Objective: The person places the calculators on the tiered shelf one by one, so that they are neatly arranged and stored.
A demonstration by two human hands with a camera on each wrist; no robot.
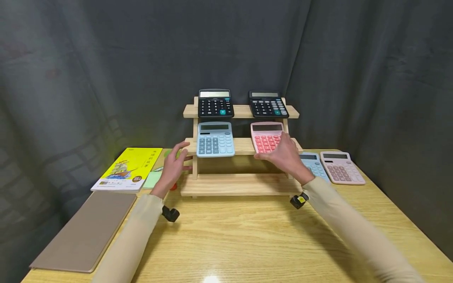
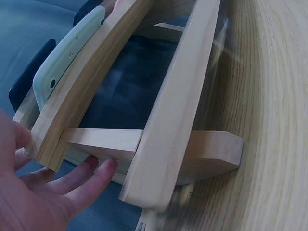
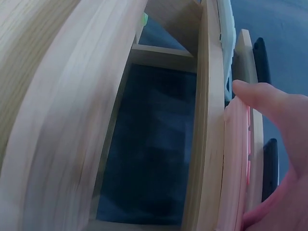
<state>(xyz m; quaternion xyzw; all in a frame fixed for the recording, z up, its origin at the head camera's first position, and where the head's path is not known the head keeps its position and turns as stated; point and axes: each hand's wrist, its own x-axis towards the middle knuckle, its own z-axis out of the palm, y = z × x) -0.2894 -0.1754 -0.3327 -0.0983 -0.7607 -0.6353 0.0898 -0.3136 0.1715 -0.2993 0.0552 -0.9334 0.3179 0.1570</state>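
A three-tier wooden rack (image 1: 240, 184) stands on the table. My right hand (image 1: 277, 151) grips a coral-pink calculator (image 1: 264, 135) on the right of the middle shelf, thumb at its lower edge and fingers over its right side. In the right wrist view the thumb (image 3: 262, 98) lies against the edge of the pink calculator (image 3: 236, 159). My left hand (image 1: 180, 159) is open, with its fingers (image 2: 91, 180) touching the left end of the rack (image 2: 178, 106) beside a light blue calculator (image 1: 215, 139). Two black calculators (image 1: 215, 103) (image 1: 268, 105) sit on the top shelf.
On the table right of the rack lie a blue calculator (image 1: 316, 165), partly hidden by my right hand, and a pale pink one (image 1: 341, 167). To the left lie a yellow book (image 1: 129, 168), a green note (image 1: 153, 179) and a brown notebook (image 1: 85, 230). A dark curtain hangs behind.
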